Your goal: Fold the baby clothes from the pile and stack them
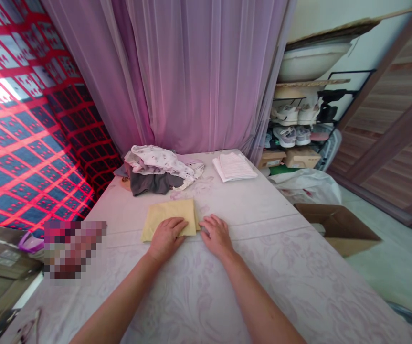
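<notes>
A folded yellow cloth (170,214) lies flat on the table's pale patterned cover (248,267), right in front of me. My left hand (165,237) rests palm down on the cloth's near edge, fingers stretched out. My right hand (217,233) lies flat on the table cover at the cloth's right corner, its fingertips touching the cloth edge. Neither hand grips anything.
A heap of loose clothes (157,169) sits at the table's far left, a folded white cloth (235,166) at the far right. Pink curtains (198,71) hang behind. An open cardboard box (338,227) and a shoe rack (299,124) stand to the right.
</notes>
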Motion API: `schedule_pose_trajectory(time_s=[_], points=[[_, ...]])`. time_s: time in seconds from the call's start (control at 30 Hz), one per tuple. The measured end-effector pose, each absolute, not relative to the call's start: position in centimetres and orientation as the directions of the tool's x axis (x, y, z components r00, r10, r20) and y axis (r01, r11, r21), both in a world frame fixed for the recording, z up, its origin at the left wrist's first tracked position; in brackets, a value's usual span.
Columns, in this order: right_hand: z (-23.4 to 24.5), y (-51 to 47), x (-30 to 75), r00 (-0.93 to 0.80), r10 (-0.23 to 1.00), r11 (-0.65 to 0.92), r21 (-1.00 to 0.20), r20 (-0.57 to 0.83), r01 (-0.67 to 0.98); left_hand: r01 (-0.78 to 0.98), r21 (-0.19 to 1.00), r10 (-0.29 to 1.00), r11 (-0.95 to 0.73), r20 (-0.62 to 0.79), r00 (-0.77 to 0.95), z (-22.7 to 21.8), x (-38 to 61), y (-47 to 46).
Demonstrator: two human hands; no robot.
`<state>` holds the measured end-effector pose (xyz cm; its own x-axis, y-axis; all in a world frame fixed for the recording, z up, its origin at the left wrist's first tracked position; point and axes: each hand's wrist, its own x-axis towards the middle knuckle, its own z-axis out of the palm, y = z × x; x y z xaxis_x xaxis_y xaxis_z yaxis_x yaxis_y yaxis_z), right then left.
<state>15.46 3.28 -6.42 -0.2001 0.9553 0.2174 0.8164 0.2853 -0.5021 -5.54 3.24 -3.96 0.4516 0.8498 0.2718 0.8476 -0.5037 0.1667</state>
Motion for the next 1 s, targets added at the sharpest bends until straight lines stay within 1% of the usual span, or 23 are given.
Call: schedule_pose_trajectory(time_s=[0.1,0.23,0.3,0.37,0.47,0.53,0.6,0.7,0.8,0.9,1.0], points=[[-6.2,3.2,15.5,-0.235,0.95,0.307,-0.482,0.205,0.821,0.847,0.191,0.854,-0.495,0.288,0.434,-4.0,-5.3,3.9],[-5.9,3.1,15.4,-0.264,0.948,0.316,-0.454,0.176,0.833,0.845,0.322,0.884,-0.427,0.345,0.315,-3.7,-4.2,4.4],[-5.8,3.1,15.4,-0.271,0.949,0.316,-0.446,0.164,0.837,0.846,0.358,0.893,-0.396,0.367,0.262,-3.6,-3.3,4.7],[-5.9,3.2,15.4,-0.277,0.947,0.321,-0.442,0.163,0.838,0.862,0.331,0.896,-0.384,0.358,0.262,-3.7,-2.4,4.8],[-6.0,3.2,15.5,-0.28,0.943,0.332,-0.438,0.181,0.835,0.888,0.219,0.894,-0.404,0.301,0.332,-4.3,-1.8,4.7],[-6.2,3.2,15.6,-0.269,0.941,0.334,-0.45,0.204,0.828,0.89,0.164,0.886,-0.426,0.274,0.374,-4.6,-2.1,4.5],[-6.3,3.3,15.6,-0.247,0.942,0.329,-0.476,0.228,0.815,0.887,0.137,0.881,-0.44,0.259,0.397,-4.8,-2.7,4.3],[-6.4,3.3,15.5,-0.219,0.94,0.326,-0.506,0.26,0.799,0.893,0.118,0.887,-0.435,0.227,0.402,-4.7,-3.5,4.4],[-6.7,3.2,15.4,-0.214,0.933,0.339,-0.502,0.29,0.796,0.9,0.115,0.897,-0.42,0.203,0.392,-4.5,-3.7,4.8],[-6.8,3.0,15.5,-0.214,0.919,0.359,-0.478,0.332,0.802,0.903,0.13,0.903,-0.409,0.197,0.381,-4.6,-3.6,5.2],[-6.7,2.9,15.4,-0.244,0.894,0.4,-0.424,0.376,0.813,0.906,0.157,0.911,-0.393,0.203,0.36,-5.0,-3.2,5.2]])
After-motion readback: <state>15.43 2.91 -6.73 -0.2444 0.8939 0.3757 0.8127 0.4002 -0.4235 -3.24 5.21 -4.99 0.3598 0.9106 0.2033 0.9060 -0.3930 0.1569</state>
